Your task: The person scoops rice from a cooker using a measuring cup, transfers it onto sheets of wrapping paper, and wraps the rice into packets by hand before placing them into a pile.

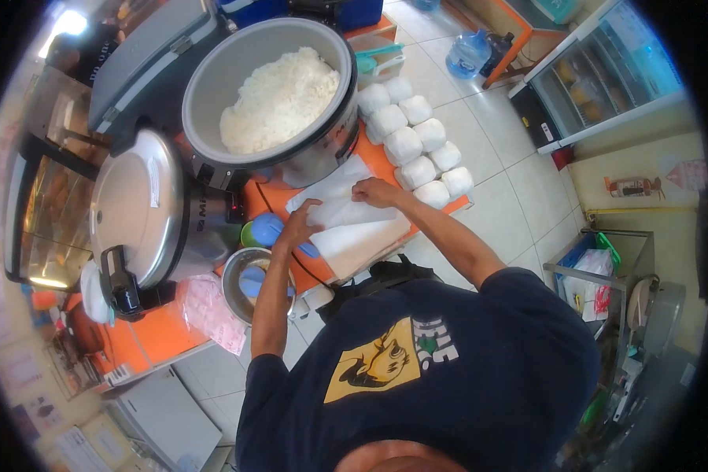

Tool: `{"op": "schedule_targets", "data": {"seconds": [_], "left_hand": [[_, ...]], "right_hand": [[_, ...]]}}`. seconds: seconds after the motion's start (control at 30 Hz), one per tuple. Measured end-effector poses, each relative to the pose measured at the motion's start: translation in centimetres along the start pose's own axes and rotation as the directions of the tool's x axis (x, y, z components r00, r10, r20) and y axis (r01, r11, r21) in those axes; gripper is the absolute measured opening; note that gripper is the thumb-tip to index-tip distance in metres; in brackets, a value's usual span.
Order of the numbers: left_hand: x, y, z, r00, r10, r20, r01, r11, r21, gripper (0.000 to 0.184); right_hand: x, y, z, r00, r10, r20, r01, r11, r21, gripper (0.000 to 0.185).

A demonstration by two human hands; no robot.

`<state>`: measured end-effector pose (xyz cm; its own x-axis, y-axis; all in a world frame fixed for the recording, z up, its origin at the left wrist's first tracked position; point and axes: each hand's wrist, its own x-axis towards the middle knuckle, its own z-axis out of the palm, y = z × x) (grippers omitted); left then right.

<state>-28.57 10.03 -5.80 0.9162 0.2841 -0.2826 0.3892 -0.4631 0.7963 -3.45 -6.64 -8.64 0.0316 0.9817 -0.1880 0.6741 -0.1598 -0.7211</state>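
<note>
Right fingers [359, 190] pinching white paper [343, 209], left fingers [311, 203] spread at its edge, rice cooker [203, 102] just beyond, white parcels [403, 146] alongside

head view | mounted on the wearer's head, facing forward and steeply down | wide, rounded field (black at the corners) | shirt [495, 362] close at bottom, left hand [300, 225] and right hand [376, 193] near centre

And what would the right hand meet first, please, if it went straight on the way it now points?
Beyond the white paper that it touches, the right hand would probably meet the side of the open rice cooker first, though depth is unclear here.
</note>
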Motion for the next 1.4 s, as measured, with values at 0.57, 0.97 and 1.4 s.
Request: {"op": "schedule_targets", "data": {"seconds": [0.57, 0.97, 1.4], "left_hand": [[0.7, 5.5, 5.9, 0.851, 0.375, -0.369, -0.085, 0.790, 0.607, 0.040], [2.3, 1.3, 10.9, 0.896, 0.245, -0.370, 0.014, 0.818, 0.575, 0.045], [1.5, -1.0, 8.5, 0.901, 0.048, -0.430, 0.241, 0.770, 0.591, 0.044]], "right_hand": [[0.8, 0.9, 2.3, 0.997, 0.037, -0.069, -0.042, 0.997, -0.061, 0.027], [-5.4, -5.6, 11.0, 0.873, 0.084, -0.480, -0.245, 0.927, -0.283, 0.068], [-6.3, -2.1, 8.1, 0.818, 0.110, -0.565, -0.347, 0.878, -0.331, 0.039]]}}
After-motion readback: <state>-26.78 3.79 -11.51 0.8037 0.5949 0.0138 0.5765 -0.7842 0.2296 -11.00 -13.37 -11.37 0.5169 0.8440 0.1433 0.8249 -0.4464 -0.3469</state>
